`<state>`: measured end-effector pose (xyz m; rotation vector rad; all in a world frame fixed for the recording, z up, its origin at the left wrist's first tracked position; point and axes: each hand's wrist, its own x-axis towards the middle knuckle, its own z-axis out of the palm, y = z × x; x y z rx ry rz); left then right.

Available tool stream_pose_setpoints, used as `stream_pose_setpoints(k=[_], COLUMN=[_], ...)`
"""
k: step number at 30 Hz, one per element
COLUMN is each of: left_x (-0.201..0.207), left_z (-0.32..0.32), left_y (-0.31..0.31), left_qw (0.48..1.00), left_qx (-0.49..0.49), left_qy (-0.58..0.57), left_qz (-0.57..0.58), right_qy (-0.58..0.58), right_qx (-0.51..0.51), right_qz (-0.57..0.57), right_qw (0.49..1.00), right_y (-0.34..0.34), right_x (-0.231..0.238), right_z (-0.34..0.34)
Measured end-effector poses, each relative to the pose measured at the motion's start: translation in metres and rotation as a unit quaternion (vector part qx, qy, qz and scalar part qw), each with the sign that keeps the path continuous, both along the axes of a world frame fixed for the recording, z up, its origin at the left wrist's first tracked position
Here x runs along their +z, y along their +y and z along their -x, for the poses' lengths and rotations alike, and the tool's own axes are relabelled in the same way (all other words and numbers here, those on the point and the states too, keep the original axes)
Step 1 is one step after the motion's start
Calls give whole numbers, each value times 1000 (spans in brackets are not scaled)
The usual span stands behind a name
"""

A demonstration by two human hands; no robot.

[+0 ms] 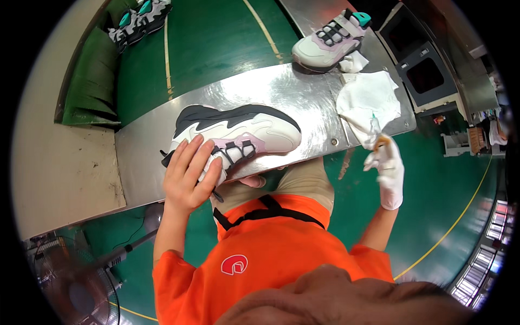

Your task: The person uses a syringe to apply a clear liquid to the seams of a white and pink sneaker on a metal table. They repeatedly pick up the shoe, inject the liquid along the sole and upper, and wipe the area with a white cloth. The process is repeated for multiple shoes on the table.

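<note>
A white, lilac and black sneaker (271, 130) lies on its side on the metal bench, its dark sole away from me and its toe to the right. My bare left hand (187, 173) grips it at the heel and collar, fingers over the upper and thumb by the laces. My right hand (387, 165), in a white glove with a brown stain at the finger, is off the bench's front edge. Its fingers close around a small clear tube-like applicator (375, 124) with a thin greenish tip, pointing over a white cloth (368, 97).
A second sneaker (330, 43) with a teal heel tab stands at the bench's far right beside crumpled white paper (353, 62). Beyond the metal bench (146, 141) runs a green conveyor belt (216, 43) carrying more shoes (140, 21). A fan (78, 287) stands at lower left.
</note>
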<state>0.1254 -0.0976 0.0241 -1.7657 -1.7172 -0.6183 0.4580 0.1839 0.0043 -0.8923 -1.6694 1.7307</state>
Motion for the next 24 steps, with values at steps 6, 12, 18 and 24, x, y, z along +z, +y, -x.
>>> stream_pose_setpoints(k=[6,12,18,24], left_x=[-2,-1,1,5], left_z=[-9,-11,-11,-10], left_y=[-20,-19,-17,-16], left_qw=[1000,1000,998,998], left_qx=[0,8,20,23], left_qy=[-6,-22,-43,-54], left_qz=[5,18,30,37], right_qy=[13,-123,76,100], right_qx=[50,90,188,276], right_qz=[-17,22,169,223], right_qw=[999,988,965,930], right_y=[-7,-6,-20,-21], right_x=[17,45,51,56], right_z=[13,30,67,94])
